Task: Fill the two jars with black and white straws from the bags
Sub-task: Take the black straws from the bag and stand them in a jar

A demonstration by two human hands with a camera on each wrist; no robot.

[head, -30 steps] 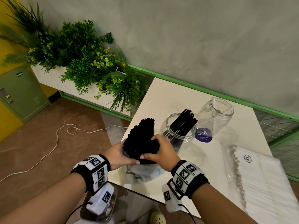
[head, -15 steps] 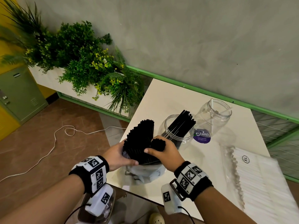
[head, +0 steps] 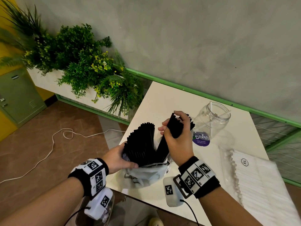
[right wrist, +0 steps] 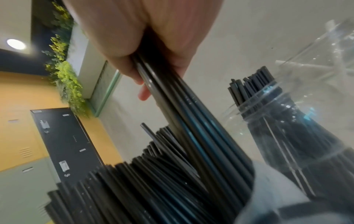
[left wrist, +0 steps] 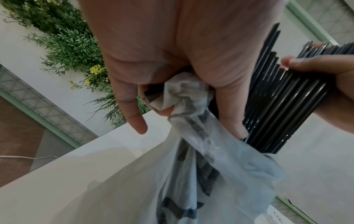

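Observation:
My left hand (head: 119, 158) grips the crumpled neck of a thin white plastic bag (head: 145, 175) at the table's near corner, with a fan of black straws (head: 141, 144) standing in it. The left wrist view shows those fingers (left wrist: 132, 106) bunched round the bag plastic (left wrist: 184, 94). My right hand (head: 177, 141) grips a smaller bundle of black straws (head: 162, 149), raised and slanting from the bag toward the jars. The clear jar of black straws (right wrist: 287, 128) is mostly hidden behind that hand in the head view. A second clear jar (head: 213, 121) behind holds a few white straws.
A flat bag of white straws (head: 260, 176) lies at the table's right. A purple label (head: 201, 138) lies by the jars. A planter of green plants (head: 84, 66) stands left of the table (head: 162, 98). A white cable (head: 53, 144) runs across the floor.
My right hand has closed on a bundle of black straws and lifted it up and to the right, out of the fan in the bag. The left hand stays on the bag.

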